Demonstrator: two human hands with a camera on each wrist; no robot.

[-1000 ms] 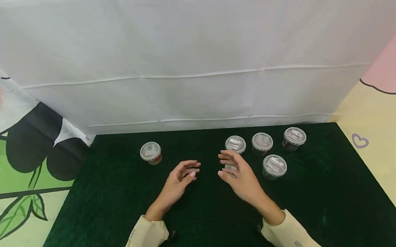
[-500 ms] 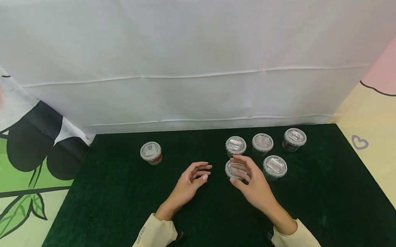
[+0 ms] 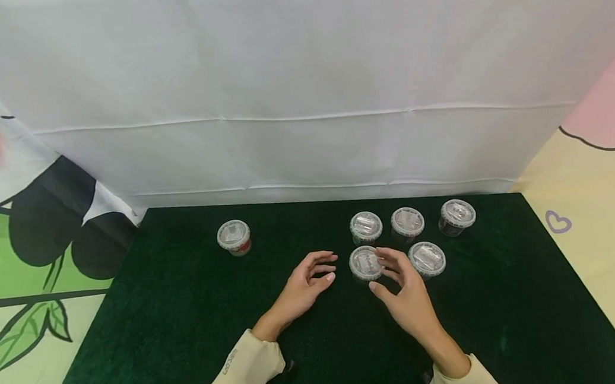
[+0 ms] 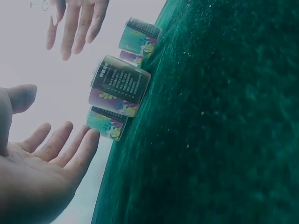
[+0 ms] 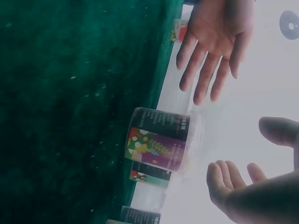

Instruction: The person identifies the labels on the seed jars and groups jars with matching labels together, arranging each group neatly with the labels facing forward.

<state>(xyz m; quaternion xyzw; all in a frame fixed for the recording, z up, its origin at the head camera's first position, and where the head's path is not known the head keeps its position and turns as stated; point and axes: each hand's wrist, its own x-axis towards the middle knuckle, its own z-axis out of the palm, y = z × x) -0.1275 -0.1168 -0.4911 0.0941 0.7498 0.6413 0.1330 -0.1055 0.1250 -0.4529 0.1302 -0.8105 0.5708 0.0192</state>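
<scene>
A round lidded tub (image 3: pixel 365 263) with a clear lid stands upright on the dark green cloth between my hands. Its printed label, dark and purple with flowers, shows in the right wrist view on the tub's side (image 5: pixel 159 140). My right hand (image 3: pixel 407 297) hovers at its right, fingers loosely bent, the fingertips overlapping the lid's edge from above; the right wrist view shows a gap between hand and lid. To the tub's left my left hand (image 3: pixel 303 284) hangs in the air, fingers relaxed. Neither hand holds anything.
Behind and to the right stand similar tubs: one at the back (image 3: pixel 366 227), another beside it (image 3: pixel 407 223), one near the right hand (image 3: pixel 427 259) and one at far right (image 3: pixel 457 217). A lone tub (image 3: pixel 235 237) stands left. A white cloth (image 3: pixel 293 96) hangs behind.
Both hands have moved to the right, the right hand also slightly toward me. The tub between them, earlier mostly covered by the right hand, is now largely visible. The tubs have stayed put.
</scene>
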